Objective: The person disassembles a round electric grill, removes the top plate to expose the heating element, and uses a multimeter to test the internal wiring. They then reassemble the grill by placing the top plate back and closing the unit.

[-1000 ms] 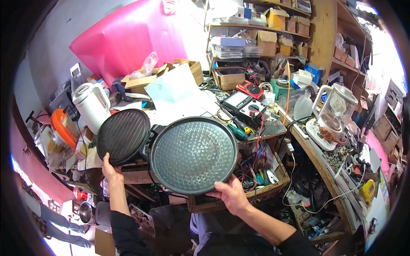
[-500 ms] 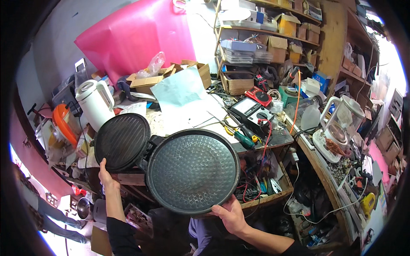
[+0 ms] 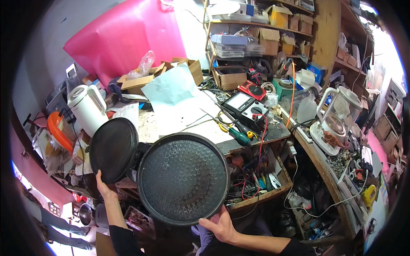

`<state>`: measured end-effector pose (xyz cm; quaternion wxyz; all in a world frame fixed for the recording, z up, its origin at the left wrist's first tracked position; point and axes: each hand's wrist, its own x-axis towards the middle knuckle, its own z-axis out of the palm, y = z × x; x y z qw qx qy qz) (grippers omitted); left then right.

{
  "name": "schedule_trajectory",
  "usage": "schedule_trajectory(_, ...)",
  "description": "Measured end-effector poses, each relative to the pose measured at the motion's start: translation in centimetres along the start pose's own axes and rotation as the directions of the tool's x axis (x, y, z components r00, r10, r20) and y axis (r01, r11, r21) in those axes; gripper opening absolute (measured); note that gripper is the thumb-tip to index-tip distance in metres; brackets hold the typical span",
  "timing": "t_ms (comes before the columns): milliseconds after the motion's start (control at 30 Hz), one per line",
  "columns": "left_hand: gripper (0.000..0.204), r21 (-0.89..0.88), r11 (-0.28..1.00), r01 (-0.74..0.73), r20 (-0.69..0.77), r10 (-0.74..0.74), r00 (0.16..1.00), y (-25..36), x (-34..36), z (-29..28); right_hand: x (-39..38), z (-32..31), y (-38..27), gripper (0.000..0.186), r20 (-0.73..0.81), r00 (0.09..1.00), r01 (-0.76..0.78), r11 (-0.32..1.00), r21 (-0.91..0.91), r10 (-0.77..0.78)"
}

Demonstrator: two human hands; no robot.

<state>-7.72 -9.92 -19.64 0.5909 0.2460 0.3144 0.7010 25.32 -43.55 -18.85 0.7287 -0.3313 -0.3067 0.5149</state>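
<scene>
A black double-sided griddle, opened out flat-wise, is held up in front of the bench. Its larger round plate [image 3: 183, 179] has a dimpled surface. A dark round plate [image 3: 113, 149], seen at a steeper slant, joins it on the left through a hinge. My left hand [image 3: 105, 187] grips the lower rim of the left plate, the fingers partly hidden behind it. At the lower right rim of the dimpled plate, my right hand [image 3: 220, 226] holds on, thumb in front and fingers underneath.
Behind the griddle, paper sheets [image 3: 179, 102], a multimeter [image 3: 245, 106] and a green-handled screwdriver [image 3: 239, 135] lie on the bench. A white jug [image 3: 87, 109] stands at left, a blender [image 3: 339, 113] at right. An open drawer [image 3: 256, 198] of tools juts out below. Someone's legs [image 3: 64, 230] show lower left.
The griddle has come down slightly toward me, both hands still on it. Its left plate is tilted more, and its ridges hardly show. The whole view has shifted a little to the right.
</scene>
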Motion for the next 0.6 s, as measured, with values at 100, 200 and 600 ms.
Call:
schedule_trajectory(100,0.058,-0.018,1.000,-0.014,-0.002,0.014,1.000,0.8,-1.7,-1.7,-1.5,-0.7,0.6,0.083,0.011,0.999,-0.050,0.993,-0.103,0.052)
schedule_trajectory(200,0.062,0.039,0.995,-0.087,-0.052,0.089,0.995,1.5,-2.7,-2.8,-1.9,-1.1,0.4,0.086,0.021,0.996,-0.080,0.987,-0.137,0.083)
schedule_trajectory(600,0.067,-0.001,0.992,-0.129,-0.106,0.128,0.986,1.5,-5.0,-3.5,-2.1,-2.0,-0.7,0.086,0.024,0.985,-0.173,0.980,0.099,0.171)
